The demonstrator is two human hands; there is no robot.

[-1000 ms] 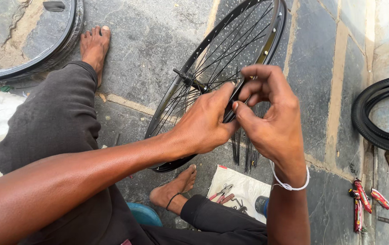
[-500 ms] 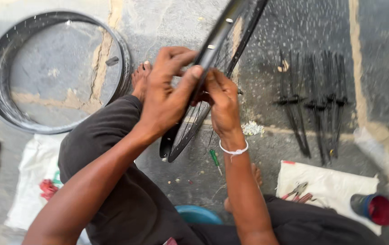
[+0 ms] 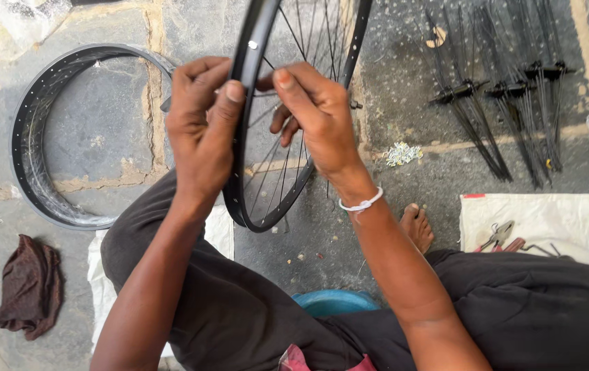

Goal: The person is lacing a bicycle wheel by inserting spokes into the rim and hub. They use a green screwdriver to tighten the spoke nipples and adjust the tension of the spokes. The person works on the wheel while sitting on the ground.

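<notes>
I hold a black spoked bicycle wheel rim (image 3: 248, 48) upright in front of me, its lower edge near my knees. My left hand (image 3: 202, 130) grips the rim from the left, thumb pressed on its outer face. My right hand (image 3: 312, 117) reaches in from the right among the thin spokes (image 3: 287, 175), fingers pinching at the rim's inner side; what it pinches is hidden. A white band circles my right wrist.
A bare black rim (image 3: 30, 144) lies on the stone floor at left, a brown rag (image 3: 26, 285) below it. Hubs with bundled spokes (image 3: 507, 103) lie at upper right. Pliers (image 3: 497, 235) rest on a white cloth (image 3: 549, 216). A small pile of nipples (image 3: 402, 154) and a blue stool (image 3: 336, 302) are nearby.
My view has swung left and down, so the wheel now stands nearly edge-on. Both hands stayed on the rim, shifting along it.
</notes>
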